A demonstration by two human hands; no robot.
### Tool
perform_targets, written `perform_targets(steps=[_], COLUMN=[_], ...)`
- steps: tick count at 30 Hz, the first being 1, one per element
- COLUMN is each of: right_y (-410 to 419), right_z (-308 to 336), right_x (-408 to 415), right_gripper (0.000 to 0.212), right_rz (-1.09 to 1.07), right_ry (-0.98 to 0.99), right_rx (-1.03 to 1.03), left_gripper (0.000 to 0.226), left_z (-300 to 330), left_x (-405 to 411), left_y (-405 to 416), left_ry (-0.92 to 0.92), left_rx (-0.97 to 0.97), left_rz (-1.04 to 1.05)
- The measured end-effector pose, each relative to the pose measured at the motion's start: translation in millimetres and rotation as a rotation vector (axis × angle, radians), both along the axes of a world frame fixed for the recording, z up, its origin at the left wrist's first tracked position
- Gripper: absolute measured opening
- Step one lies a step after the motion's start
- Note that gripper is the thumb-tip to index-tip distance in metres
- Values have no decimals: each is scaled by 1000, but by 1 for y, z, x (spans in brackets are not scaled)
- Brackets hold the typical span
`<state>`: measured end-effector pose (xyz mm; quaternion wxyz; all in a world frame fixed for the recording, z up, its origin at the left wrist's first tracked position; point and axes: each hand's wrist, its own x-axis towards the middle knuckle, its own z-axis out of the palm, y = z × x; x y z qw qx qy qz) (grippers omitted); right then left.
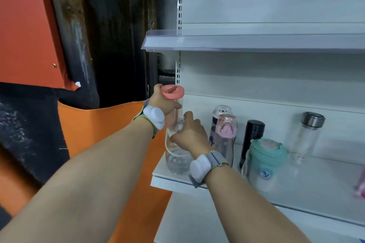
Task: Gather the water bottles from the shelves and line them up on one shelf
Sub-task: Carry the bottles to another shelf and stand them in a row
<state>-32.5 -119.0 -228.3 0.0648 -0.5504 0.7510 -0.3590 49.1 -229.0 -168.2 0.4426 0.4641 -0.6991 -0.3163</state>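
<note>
Bottles [256, 144] stand on white shelf [316, 189]; orange wall [25, 25] left.

No readable text; the teal-lidded bottle [265, 165] bears only a blue bird emblem.

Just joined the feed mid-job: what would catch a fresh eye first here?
Both hands on the tall clear bottle with the pink lid at the shelf's left end: the left hand holds it just under the lid, the right hand wraps its middle. To its right stand a pink-capped bottle, a black flask, a teal-lidded cup in front and a clear steel-capped bottle.
</note>
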Motion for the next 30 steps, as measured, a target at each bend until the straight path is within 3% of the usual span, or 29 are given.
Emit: perform_targets(steps=[4, 9, 13, 17, 22, 24, 27, 30], right_y=[-14, -31, -35, -36, -58, -69, -85, -90], right_z=[1, 14, 37, 84, 123, 125, 118, 118], right_x=[-2, -2, 0, -5, -31, -41, -52, -51], right_gripper=[62, 72, 94, 47, 51, 45, 8, 19], right_rz=[-13, -178, -139, -140, -222, -112, -44, -36], right_ry=[-4, 349, 311, 341, 496, 539, 535, 642], right_rx=[84, 165, 347, 409, 313, 389, 490, 452], left_gripper=[102, 95, 91, 87, 93, 83, 59, 35], left_z=[-1, 2, 0, -12, -18, -11, 1, 20], left_x=[-10, -27, -41, -42, -44, -46, -45, -37], left_y=[-17, -41, -51, -61, -64, -59, -59, -56], left_ry=[19, -41, -143, -254, -213, -281, -328, -429], left_rx=[-5, -31, -68, -96, -41, -26, 126, 298], left_rz=[-34, -158, -277, -353, -446, -489, -543, -513])
